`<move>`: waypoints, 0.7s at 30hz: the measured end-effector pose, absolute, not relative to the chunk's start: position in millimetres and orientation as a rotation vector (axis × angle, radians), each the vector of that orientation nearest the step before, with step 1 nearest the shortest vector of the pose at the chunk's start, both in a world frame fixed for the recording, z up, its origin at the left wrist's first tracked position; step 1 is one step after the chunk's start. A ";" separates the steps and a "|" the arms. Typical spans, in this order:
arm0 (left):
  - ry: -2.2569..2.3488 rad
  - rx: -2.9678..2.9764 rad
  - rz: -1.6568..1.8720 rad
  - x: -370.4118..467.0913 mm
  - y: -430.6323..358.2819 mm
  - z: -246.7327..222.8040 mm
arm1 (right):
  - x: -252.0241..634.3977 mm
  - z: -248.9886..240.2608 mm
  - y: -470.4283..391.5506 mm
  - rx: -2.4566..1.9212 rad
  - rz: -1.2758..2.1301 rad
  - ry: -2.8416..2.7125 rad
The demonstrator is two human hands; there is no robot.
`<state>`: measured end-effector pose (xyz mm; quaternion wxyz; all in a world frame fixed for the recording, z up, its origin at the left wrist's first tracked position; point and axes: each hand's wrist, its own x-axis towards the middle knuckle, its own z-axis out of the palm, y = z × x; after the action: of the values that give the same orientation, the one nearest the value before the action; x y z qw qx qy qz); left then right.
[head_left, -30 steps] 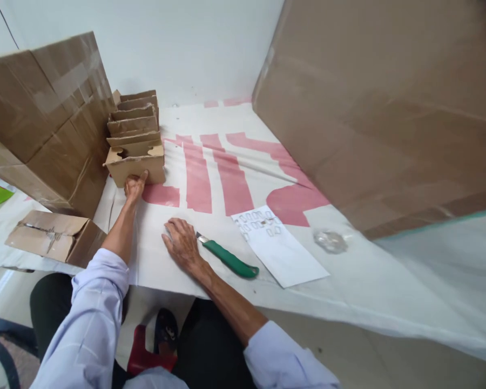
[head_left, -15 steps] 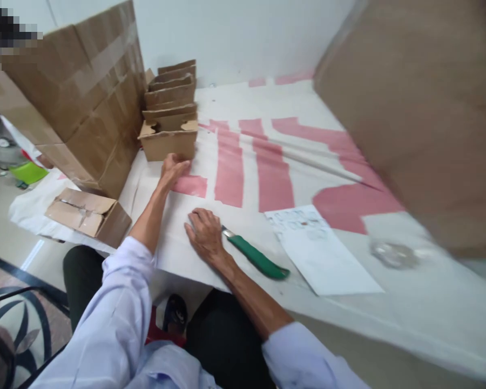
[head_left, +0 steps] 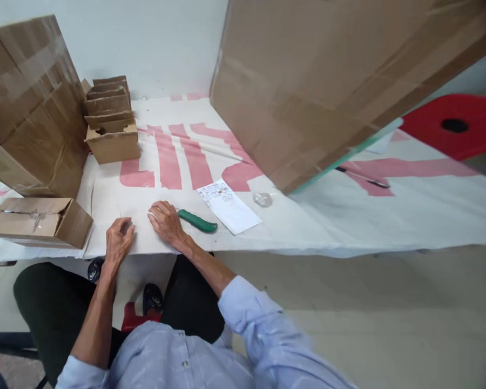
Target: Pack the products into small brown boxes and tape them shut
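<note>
The table [head_left: 319, 232] spans the scene from left to right and carries a white cloth with pink-red markings. The large cardboard box [head_left: 308, 81] stands on the right part of the table, slanting across it. The taped cardboard block [head_left: 32, 108] stands at the far left. The red stool [head_left: 425, 124] is at the right, by the far side of the table.

The row of open boxes [head_left: 117, 147] extends away along the right side of the block, with upright flaps. The closed box [head_left: 24, 216] lies at the near left, with tape across its top.

The paper sheet [head_left: 237, 212] lies flat near the middle, with small outlined shapes at its far end. The right hand [head_left: 167, 222] rests palm down on the table; its grip is loosely open and has hold of nothing visible. The left hand [head_left: 119, 240] is at the near edge, between the closed box and the right hand; its grip is partly open, fingers bent, with nothing visible in it.

The green knife [head_left: 198, 221] lies between the right hand and the sheet, its blade end just beside the hand. Contact between them cannot be determined. The dark thin rod [head_left: 362, 177] lies right of the large box. The clear plastic lump [head_left: 263, 199] sits just right of the sheet.
</note>
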<state>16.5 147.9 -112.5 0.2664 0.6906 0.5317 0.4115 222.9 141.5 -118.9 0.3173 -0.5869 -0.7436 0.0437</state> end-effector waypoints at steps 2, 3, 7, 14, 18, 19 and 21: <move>1.430 1.903 1.091 10.6 133.7 -112.6 | 241.4 -120.2 124.1 -1.611 0.041 -1.861; 1.423 1.922 1.081 7.9 128.5 -111.8 | 252.2 -121.4 115.7 -1.659 0.007 -1.809; 1.415 2.041 1.046 0.9 117.0 -108.4 | 290.2 -128.8 91.9 -1.869 -0.034 -1.696; 1.421 2.106 1.027 7.7 107.6 -106.1 | 296.7 -141.0 91.8 -1.893 0.045 -1.710; 1.430 2.095 1.029 7.4 98.4 -101.7 | 320.2 -139.6 93.2 -1.863 -0.024 -1.632; 1.435 2.086 1.031 6.4 95.8 -100.9 | 332.5 -139.5 91.2 -1.896 -0.066 -1.577; 1.454 2.062 1.043 4.7 90.2 -99.8 | 360.3 -141.2 84.2 -1.985 -0.139 -1.465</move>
<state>4.7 90.2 -99.8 0.2041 0.7394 0.5213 0.3739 360.3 84.2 -141.2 0.3292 -0.7585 -0.5599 -0.0533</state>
